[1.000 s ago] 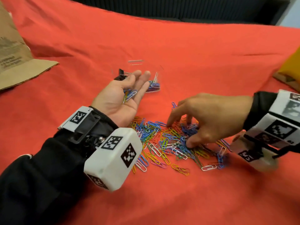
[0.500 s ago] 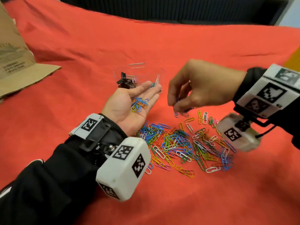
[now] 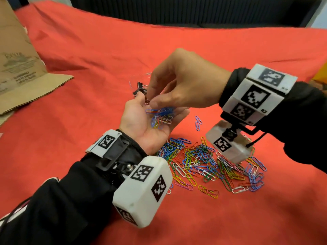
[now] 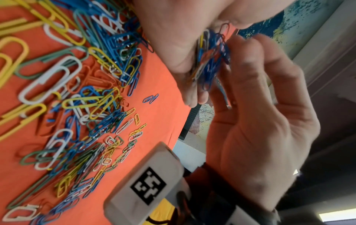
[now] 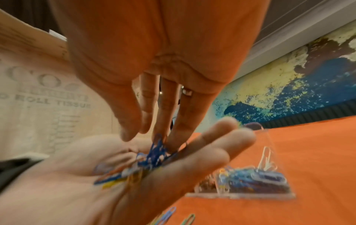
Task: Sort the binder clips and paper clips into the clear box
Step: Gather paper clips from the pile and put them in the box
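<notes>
My left hand [image 3: 150, 124] lies palm up above the red cloth, fingers relaxed, with a small heap of coloured paper clips [image 3: 161, 116] on the palm. My right hand [image 3: 154, 101] hovers right over it, fingertips bunched on a clump of blue paper clips [image 5: 157, 150] that touches the left palm. A loose pile of paper clips [image 3: 212, 165] spreads on the cloth below both hands, also in the left wrist view [image 4: 77, 106]. The clear box [image 5: 240, 195] stands just beyond the left fingertips, holding blue paper clips; black binder clips [image 3: 139, 90] show in it behind my hands.
A brown paper bag [image 3: 17, 68] lies at the far left on the red cloth [image 3: 88, 50]. A yellow object [image 3: 321, 75] sits at the right edge. A dark edge [image 3: 177, 15] bounds the cloth at the back.
My right hand rose from the pile with clips and moved left over the left palm. The left hand stayed palm up and now carries more clips.
</notes>
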Demonstrator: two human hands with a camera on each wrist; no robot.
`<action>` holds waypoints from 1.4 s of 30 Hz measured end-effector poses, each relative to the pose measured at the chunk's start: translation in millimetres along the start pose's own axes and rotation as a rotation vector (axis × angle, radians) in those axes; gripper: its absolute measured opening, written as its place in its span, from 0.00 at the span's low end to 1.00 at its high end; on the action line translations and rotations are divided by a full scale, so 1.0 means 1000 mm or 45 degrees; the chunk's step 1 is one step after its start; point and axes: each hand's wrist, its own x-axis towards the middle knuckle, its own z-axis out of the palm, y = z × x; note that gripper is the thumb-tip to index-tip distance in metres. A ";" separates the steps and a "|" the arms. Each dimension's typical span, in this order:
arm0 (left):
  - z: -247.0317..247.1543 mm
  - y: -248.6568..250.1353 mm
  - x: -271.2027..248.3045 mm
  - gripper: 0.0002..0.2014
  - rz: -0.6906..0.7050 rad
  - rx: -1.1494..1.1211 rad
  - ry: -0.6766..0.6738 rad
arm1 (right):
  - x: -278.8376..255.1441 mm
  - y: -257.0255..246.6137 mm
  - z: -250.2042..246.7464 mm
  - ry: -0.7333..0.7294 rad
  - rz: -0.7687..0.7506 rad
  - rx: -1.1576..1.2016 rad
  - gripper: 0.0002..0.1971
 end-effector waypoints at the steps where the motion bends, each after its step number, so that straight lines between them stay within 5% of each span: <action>1: 0.000 0.000 0.000 0.34 -0.001 0.003 0.009 | -0.001 -0.001 -0.006 0.042 -0.008 -0.027 0.05; 9: 0.000 0.000 -0.001 0.32 0.005 -0.065 0.086 | -0.016 -0.003 -0.007 -0.173 0.010 -0.319 0.14; 14: 0.004 -0.002 -0.003 0.33 -0.016 -0.064 0.020 | -0.020 -0.007 0.004 -0.104 -0.033 -0.238 0.14; 18: 0.004 -0.002 -0.003 0.23 -0.025 -0.018 0.038 | -0.021 -0.008 0.005 -0.071 -0.083 -0.269 0.13; 22: -0.002 0.005 0.000 0.30 0.021 -0.101 0.076 | -0.029 -0.010 -0.013 0.035 -0.137 -0.224 0.06; 25: -0.004 0.010 0.000 0.26 0.039 -0.152 0.107 | -0.044 -0.008 -0.010 -0.148 -0.093 -0.243 0.04; 31: -0.006 0.018 0.001 0.22 0.074 -0.241 0.084 | -0.058 0.007 0.025 -0.484 -0.040 -0.428 0.22; 42: -0.011 0.020 0.004 0.23 0.040 -0.153 0.082 | -0.046 0.011 0.015 -0.312 0.011 -0.274 0.07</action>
